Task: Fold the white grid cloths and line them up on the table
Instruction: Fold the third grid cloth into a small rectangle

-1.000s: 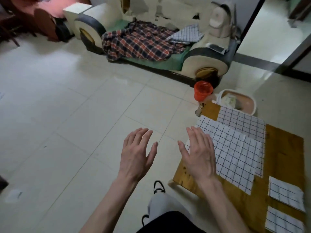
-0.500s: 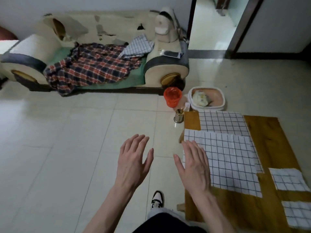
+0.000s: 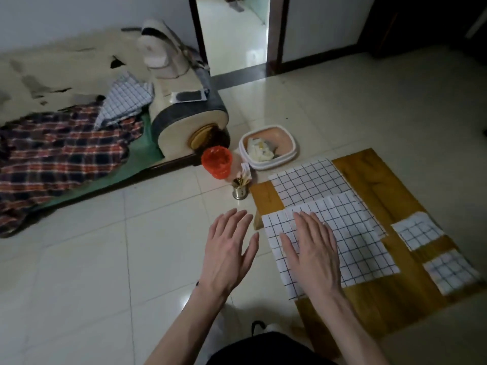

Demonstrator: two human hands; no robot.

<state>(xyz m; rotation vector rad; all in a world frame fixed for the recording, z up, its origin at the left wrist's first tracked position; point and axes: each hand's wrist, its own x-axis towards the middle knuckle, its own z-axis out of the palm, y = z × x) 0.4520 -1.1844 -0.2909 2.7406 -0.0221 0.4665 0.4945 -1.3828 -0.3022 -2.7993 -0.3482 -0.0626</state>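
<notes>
A low wooden table (image 3: 374, 180) stands at the right. Two large white grid cloths lie spread on it: the near one (image 3: 353, 238) overlaps the far one (image 3: 308, 180). Two small folded grid cloths (image 3: 416, 230) (image 3: 450, 272) lie in a row near the table's right edge. My right hand (image 3: 313, 248) is over the left part of the near cloth with straight fingers; whether it touches the cloth I cannot tell. My left hand (image 3: 229, 248) hovers flat over the floor just left of the table, holding nothing.
An orange cup (image 3: 217, 162), a metal holder (image 3: 240, 189) and a pink-and-white basin (image 3: 268, 147) stand on the tiled floor beyond the table. A sofa (image 3: 184, 114) with a plaid blanket (image 3: 60, 154) and another grid cloth (image 3: 123, 101) is at the left. A doorway (image 3: 234, 30) opens behind.
The camera has swung right and down, bringing the table more into the middle. My right hand has moved further over the near cloth. Both hands stay flat and hold nothing.
</notes>
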